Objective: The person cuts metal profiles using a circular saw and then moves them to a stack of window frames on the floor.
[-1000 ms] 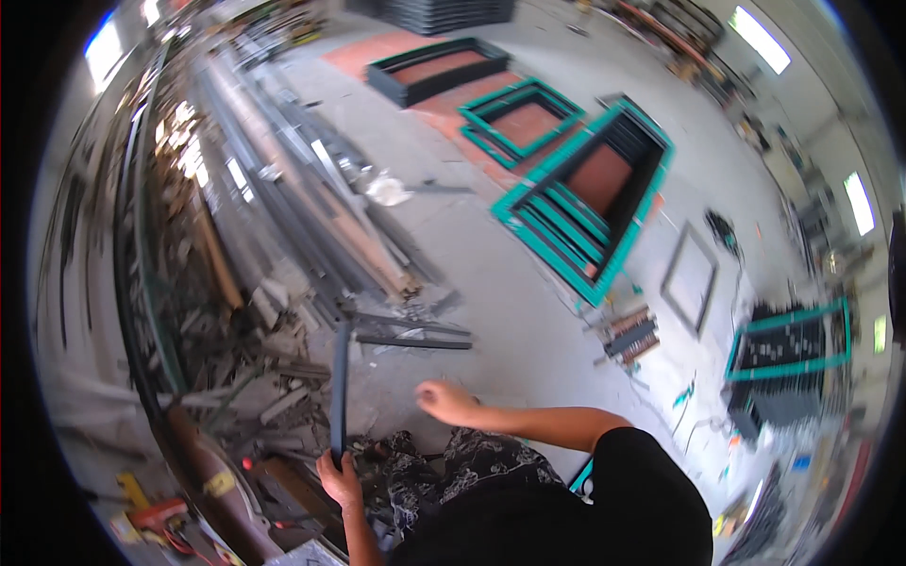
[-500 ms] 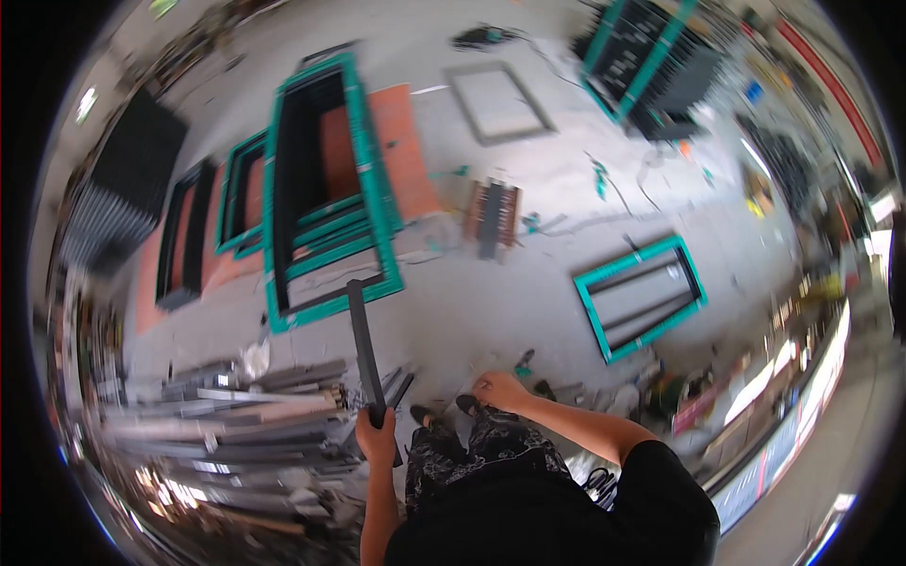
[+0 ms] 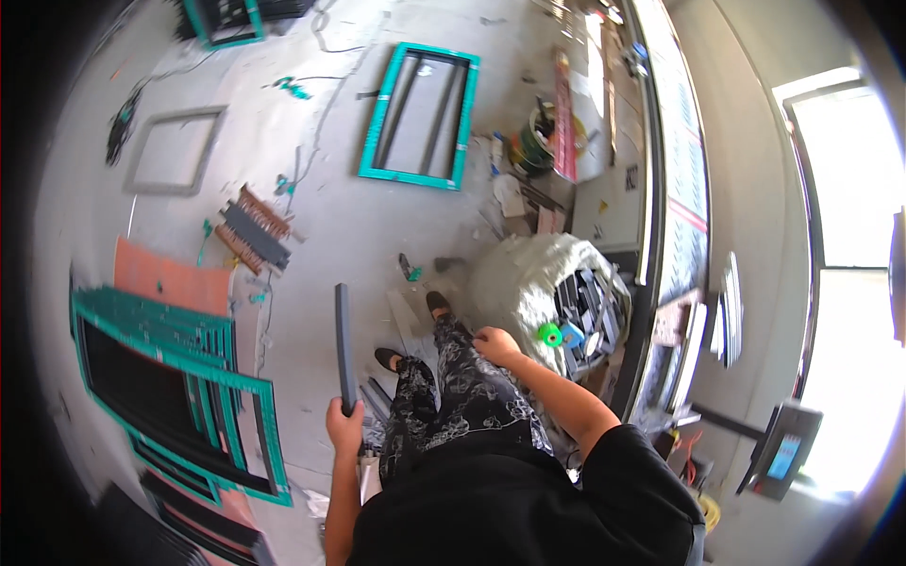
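My left hand is closed round the lower end of a straight dark grey bar. The bar stands out ahead of the hand, its far end over the bare floor. Beside my right thigh hangs my right hand, its fingers curled in and nothing seen in them. Close to it on the right stands a big whitish sack full of dark offcuts. A green roll sits at the sack's mouth.
A teal-edged frame lies ahead, and larger teal-edged frames are stacked at left. Short dark and brown pieces and a grey frame are on the floor. A long bench runs along the right, with a control box nearby.
My view and body have turned to the right, bringing the sack and bench close. The grey bar remains in my left hand. My right hand stays low by my thigh.
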Demonstrator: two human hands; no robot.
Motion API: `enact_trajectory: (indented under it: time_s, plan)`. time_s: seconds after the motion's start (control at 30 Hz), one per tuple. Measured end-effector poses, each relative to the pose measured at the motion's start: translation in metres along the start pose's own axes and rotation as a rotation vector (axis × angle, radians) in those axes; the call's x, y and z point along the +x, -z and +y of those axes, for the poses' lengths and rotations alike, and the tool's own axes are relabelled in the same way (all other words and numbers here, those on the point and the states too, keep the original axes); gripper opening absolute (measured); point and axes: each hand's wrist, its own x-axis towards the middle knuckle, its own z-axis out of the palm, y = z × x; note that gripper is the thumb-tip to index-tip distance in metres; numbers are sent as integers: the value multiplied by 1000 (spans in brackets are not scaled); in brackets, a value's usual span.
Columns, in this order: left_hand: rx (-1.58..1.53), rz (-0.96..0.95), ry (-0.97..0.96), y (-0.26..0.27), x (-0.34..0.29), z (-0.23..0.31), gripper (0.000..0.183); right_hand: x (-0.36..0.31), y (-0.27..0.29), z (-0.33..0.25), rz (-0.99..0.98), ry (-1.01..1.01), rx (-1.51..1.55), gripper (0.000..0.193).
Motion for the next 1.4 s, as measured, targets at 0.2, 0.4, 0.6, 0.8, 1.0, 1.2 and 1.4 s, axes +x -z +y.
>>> enact_trajectory:
  time_s: [0.2,0.4,0.6,0.8,1.0,1.2,1.4]
  plan:
    - [42,-14,-3,24,91,1,29,-68,-14,129,422,-675,104,29]
    - [-197,-170,166,-11,143,84,26,-90,28,213,816,-915,144,31]
    - [-4,-279,-17,-45,143,138,28,-68,75,256,870,-836,58,41]
    - [288,-249,-69,-48,139,128,39,-17,76,220,582,-682,-113,75]
    - [220,-4,27,0,131,172,39,-7,100,217,374,-764,-284,80]
    - [120,281,223,15,87,118,39,40,191,236,248,-602,-353,64]
    - [-154,578,357,65,112,59,43,153,218,-34,-310,-312,438,25]
